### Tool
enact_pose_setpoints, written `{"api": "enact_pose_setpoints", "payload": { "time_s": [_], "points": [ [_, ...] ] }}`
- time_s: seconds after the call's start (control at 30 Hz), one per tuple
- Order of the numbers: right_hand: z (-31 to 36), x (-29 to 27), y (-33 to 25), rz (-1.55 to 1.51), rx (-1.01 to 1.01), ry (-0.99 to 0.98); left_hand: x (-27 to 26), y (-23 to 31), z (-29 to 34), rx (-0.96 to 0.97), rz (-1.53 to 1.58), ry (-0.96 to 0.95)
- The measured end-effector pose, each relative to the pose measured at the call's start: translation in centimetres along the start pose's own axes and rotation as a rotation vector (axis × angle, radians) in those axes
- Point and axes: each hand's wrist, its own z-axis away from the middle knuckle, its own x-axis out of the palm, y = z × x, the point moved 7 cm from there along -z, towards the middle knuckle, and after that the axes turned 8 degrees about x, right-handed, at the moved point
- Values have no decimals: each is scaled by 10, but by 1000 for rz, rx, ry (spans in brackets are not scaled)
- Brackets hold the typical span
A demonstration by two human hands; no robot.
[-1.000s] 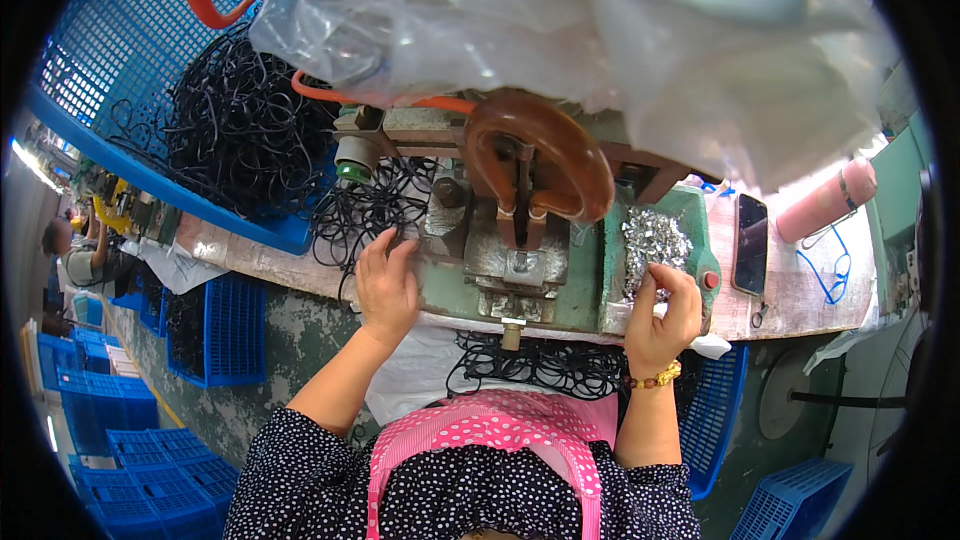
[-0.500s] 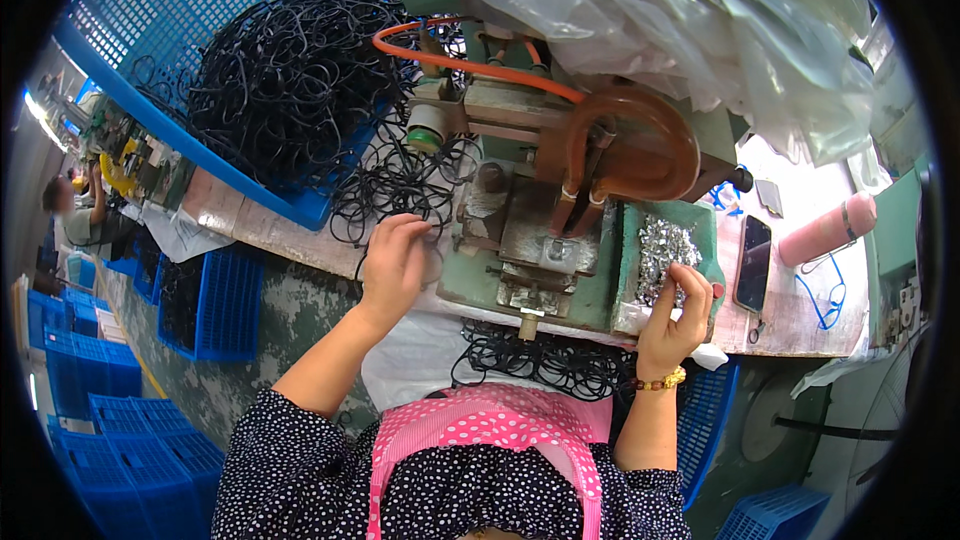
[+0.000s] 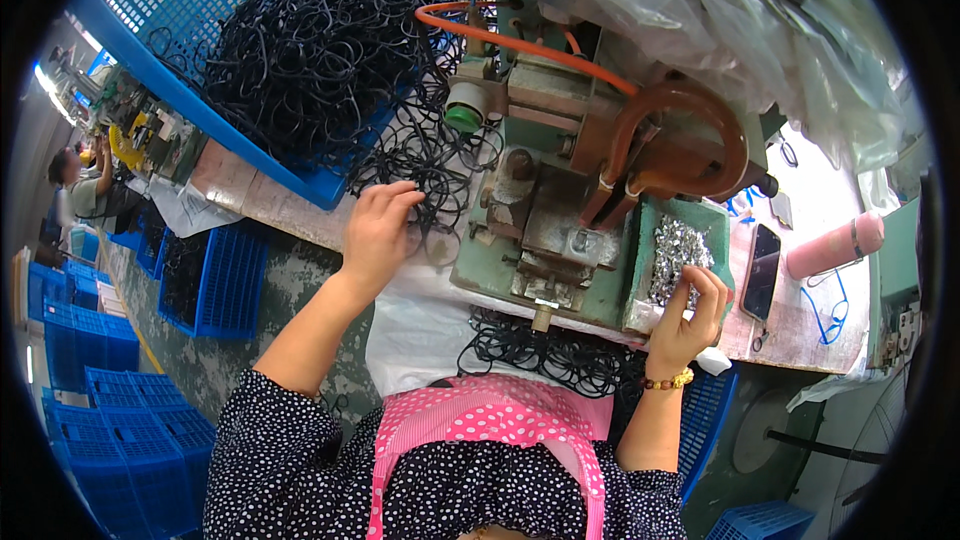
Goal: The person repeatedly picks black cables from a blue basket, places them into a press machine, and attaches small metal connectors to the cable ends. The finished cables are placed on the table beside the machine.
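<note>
My left hand (image 3: 378, 238) is at the left of the bench press, its fingers closed at the edge of a loose spread of thin black loops (image 3: 425, 155). One dark loop appears to hang from its fingertips. My right hand (image 3: 690, 325) pinches at the near side of a heap of small silvery metal pieces (image 3: 680, 255), which lies in a green tray (image 3: 638, 250). Whatever is between those fingertips is too small to make out. Between my hands stands the green bench press (image 3: 575, 225), with a brown ring-shaped part (image 3: 735, 135) above its metal block.
A blue basket (image 3: 230, 145) heaped with black loops stands at back left. More loops (image 3: 550, 355) lie on my lap by a white cloth. Right of the tray are a phone (image 3: 762, 270) and a pink bottle (image 3: 835, 245). Clear plastic bags (image 3: 720, 30) hang above. Another person works far left.
The view has shifted, so the bench appears further right. My left hand has moved left, away from the press, beside the loops. My right hand stays at the metal pieces.
</note>
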Motion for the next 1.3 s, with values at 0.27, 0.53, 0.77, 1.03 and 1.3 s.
{"api": "enact_pose_setpoints", "payload": {
  "time_s": [0.27, 0.53, 0.77, 1.03, 1.3],
  "points": [
    [0, -1, 0, -12, -2, 2, 27, -17, -8, 170, -78, -279],
    [-16, -9, -30, -176, 86, -58, -35, -19, -26, -190, 478, 97],
    [-23, 43, -92, -820, 312, -324, -85, 74, -70, -179, 1150, 332],
    [-22, 61, -106, -936, 469, -368, -80, 93, -114, -167, 1113, 352],
    [-26, 68, -106, -1052, 523, -463, -82, 98, -106, -162, 1087, 341]
  ]
}}
